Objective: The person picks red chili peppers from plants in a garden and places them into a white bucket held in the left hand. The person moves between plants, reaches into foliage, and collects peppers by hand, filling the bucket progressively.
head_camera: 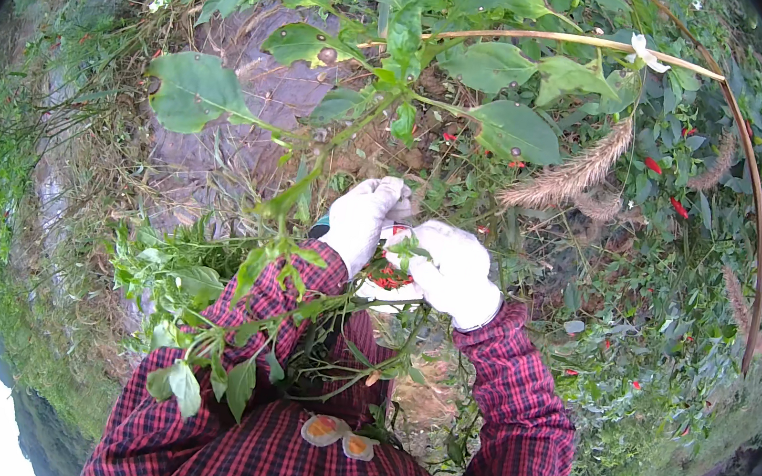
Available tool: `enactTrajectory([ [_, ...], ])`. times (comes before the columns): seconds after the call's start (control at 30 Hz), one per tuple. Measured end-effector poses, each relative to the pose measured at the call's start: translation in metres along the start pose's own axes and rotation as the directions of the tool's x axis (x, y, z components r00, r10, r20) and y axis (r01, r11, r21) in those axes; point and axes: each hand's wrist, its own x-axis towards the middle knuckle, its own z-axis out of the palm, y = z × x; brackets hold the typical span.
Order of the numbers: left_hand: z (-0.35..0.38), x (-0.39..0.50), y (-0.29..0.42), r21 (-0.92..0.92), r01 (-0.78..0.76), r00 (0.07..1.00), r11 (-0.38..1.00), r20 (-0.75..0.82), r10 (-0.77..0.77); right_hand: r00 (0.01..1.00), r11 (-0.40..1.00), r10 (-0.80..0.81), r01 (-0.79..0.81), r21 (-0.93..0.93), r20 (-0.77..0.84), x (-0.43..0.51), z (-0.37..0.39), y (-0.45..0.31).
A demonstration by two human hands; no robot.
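Note:
My left hand (363, 218), in a white glove, is above the left rim of a white container, its fingers bent together; whether they hold anything is hidden. My right hand (453, 265), gloved the same way, is at the container's right side with its fingers curled by a small green leafy sprig (408, 249); its grip on the sprig is unclear. Red chili peppers (388, 279) lie in the white container (387, 299) below and between both hands. Leafy pepper stems (319, 158) rise in front of my left forearm.
A large spotted-leaf pepper branch (400, 89) spans the top. A dry bent grass stalk (751, 164) and bristly seed heads (577, 173) stand at the right. Plastic ground sheeting (264, 85) lies at the upper left. Red peppers (652, 165) hang among plants on the right.

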Motion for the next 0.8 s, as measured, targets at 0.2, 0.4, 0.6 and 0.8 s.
enactTrajectory([
  [0.2,0.012,-0.016,0.005,0.228,-0.222,0.934,0.948,0.328,0.14,0.943,0.912,0.316,-0.332,-0.241,-0.103,-0.002,0.019,0.044],
  [0.4,0.012,-0.012,-0.012,0.428,-0.42,0.896,0.8,0.335,0.292,0.949,0.878,0.303,-0.313,-0.361,-0.086,-0.008,0.029,0.043],
  [0.6,0.002,0.003,-0.011,0.328,-0.21,0.975,0.921,0.001,0.222,0.702,0.572,0.682,-0.686,0.45,0.205,0.006,0.01,0.016],
  [0.8,0.005,-0.006,-0.007,0.567,-0.457,0.888,0.685,0.333,0.317,0.812,0.792,0.583,-0.576,0.202,0.025,-0.009,0.025,0.039],
])
